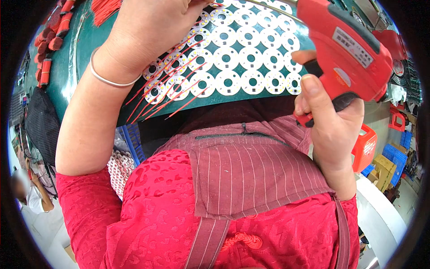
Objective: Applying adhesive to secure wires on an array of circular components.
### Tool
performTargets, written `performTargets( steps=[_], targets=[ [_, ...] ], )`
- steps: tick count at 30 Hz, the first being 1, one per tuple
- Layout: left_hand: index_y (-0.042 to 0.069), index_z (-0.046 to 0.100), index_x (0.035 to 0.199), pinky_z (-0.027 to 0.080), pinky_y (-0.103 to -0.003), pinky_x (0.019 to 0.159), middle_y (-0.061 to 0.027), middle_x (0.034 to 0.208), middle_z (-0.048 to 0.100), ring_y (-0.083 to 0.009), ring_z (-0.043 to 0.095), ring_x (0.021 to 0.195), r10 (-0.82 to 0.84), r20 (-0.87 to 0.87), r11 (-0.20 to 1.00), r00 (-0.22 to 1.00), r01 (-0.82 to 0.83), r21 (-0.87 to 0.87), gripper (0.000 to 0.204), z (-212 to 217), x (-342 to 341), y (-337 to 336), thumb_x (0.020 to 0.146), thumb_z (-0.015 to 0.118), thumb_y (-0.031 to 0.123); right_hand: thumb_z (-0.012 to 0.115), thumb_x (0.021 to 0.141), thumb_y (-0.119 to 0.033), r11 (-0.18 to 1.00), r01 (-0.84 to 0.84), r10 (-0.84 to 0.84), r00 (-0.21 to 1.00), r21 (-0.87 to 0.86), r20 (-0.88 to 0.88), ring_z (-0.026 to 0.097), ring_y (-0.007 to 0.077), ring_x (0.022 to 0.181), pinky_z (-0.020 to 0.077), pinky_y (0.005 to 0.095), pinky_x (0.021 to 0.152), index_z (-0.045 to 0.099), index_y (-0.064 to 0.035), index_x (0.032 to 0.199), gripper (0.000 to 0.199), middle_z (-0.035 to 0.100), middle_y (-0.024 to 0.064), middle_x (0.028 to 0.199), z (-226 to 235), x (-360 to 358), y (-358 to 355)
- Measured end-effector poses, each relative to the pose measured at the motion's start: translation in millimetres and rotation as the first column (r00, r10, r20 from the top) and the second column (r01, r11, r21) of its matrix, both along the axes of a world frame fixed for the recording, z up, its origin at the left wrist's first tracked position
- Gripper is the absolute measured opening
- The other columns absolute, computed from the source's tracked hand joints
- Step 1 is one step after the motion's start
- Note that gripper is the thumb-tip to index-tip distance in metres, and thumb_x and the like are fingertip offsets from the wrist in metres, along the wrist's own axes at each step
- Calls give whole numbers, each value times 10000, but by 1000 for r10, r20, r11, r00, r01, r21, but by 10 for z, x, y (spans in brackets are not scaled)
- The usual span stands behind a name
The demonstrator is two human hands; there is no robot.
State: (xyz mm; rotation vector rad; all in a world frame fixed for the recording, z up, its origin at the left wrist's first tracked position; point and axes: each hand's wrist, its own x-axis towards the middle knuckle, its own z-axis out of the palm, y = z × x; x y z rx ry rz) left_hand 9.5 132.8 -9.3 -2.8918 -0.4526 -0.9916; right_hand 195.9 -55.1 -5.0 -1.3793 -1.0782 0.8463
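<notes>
My right hand [333, 114] is wrapped round the grip of a red and black soldering gun [342, 49], with a finger by its black trigger. The gun's thin metal rods run left toward the top edge, where their tips are hard to make out. My left hand [154, 24] reaches over the far left of the boards, its fingers closed at the top edge on what looks like a red wire [217, 4]. Round white LED boards [227, 82] with centre holes lie in rows on the green table. Several red wires [181, 87] trail from the left boards toward the table's front edge.
Bundles of red wire [46, 71] lie along the table's left side, with loose red wires [104, 10] at the back left. A black bag [41, 116] hangs at the left. To the right stand a red plastic container [365, 148] and blue crates [395, 161]. Another person [36, 195] is far left.
</notes>
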Motion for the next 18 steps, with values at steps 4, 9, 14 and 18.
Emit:
performTargets(
  steps=[4, 9, 14, 18],
  targets=[
    [65, 688, 712, 439, -360, 735, -68, 708, 603, -267, 571, 751, 1, 17, 1000, 1000, -1, -9, 63, -10, 2, -3, 685, 690, 8, 618, 908, -52, 1000, 4, -5, 1000, 30, 27, 516, 76, 589, 464, 239, 520, 555, 50, 1165, 284, 653, 186, 1125, 28, 22, -19],
    [50, 685, 715, 446, -358, 758, -65, 723, 604, -267, 560, 787, 33, 3, 999, 999, -33, 24, 69, 30, 23, -41, 677, 696, -6, 596, 918, -46, 1000, -27, 27, 1000, -15, 16, 516, 75, 591, 467, 238, 522, 522, 55, 1216, 323, 649, 192, 1137, 18, 58, -37],
    [43, 676, 709, 439, -359, 768, -53, 721, 587, -260, 546, 803, -31, 192, 984, 981, -3, 177, 79, -45, 117, -13, 670, 703, -20, 594, 918, -48, 1000, 26, -26, 1000, -6, 0, 514, 75, 592, 467, 235, 526, 516, 55, 1223, 331, 645, 191, 1141, 7, 62, -77],
    [60, 668, 700, 435, -356, 765, -43, 712, 574, -251, 543, 795, -71, 177, 971, 982, 27, 238, 97, -44, 87, -27, 664, 708, -20, 595, 915, -52, 1000, -4, 4, 1000, -16, -5, 512, 76, 595, 468, 237, 528, 508, 57, 1231, 345, 636, 191, 1149, 38, 87, -100]
  ],
)
